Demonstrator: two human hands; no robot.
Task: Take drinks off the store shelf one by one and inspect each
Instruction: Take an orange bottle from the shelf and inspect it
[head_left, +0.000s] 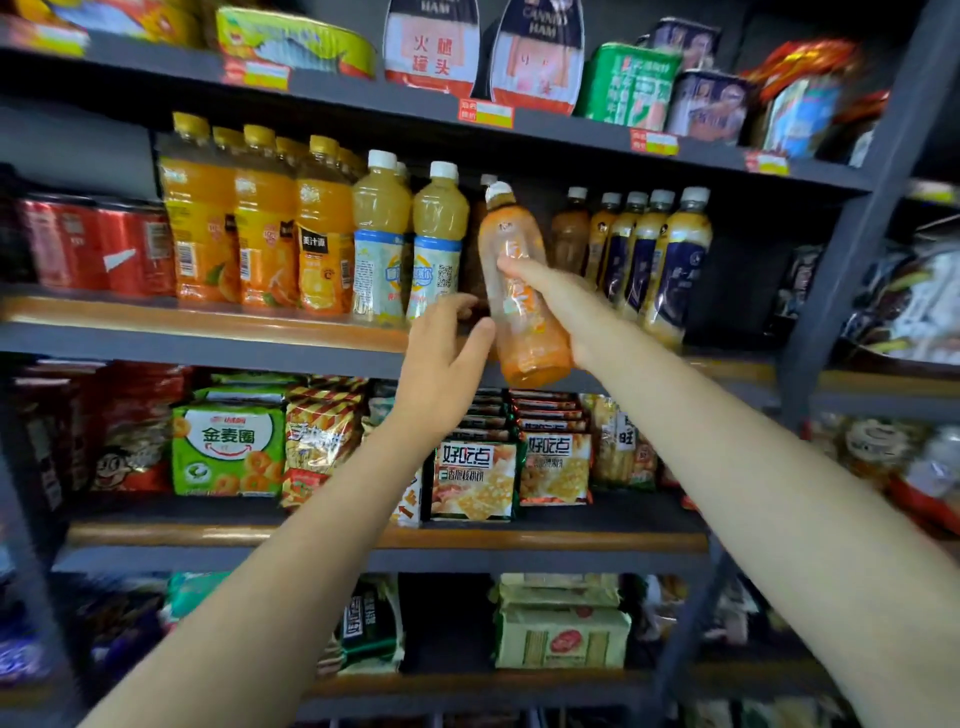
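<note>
My right hand (561, 306) grips an orange drink bottle (519, 312) with a white cap, tilted, in front of the middle shelf (208, 332). Its base hangs just below the shelf edge. My left hand (447, 358) reaches up beside the bottle with fingers relaxed, its thumb close to the bottle's lower side; whether it touches I cannot tell. On the shelf stand orange juice bottles (260, 228) with yellow caps, pale yellow bottles (405, 239) with white caps, and dark-labelled milky bottles (660, 260) to the right.
Red cans (93, 249) stand at the shelf's left. Tins and green cans (628, 88) fill the shelf above. Snack bags and biscuit packs (472, 483) fill the shelves below. A dark metal upright (852, 260) bounds the shelving on the right.
</note>
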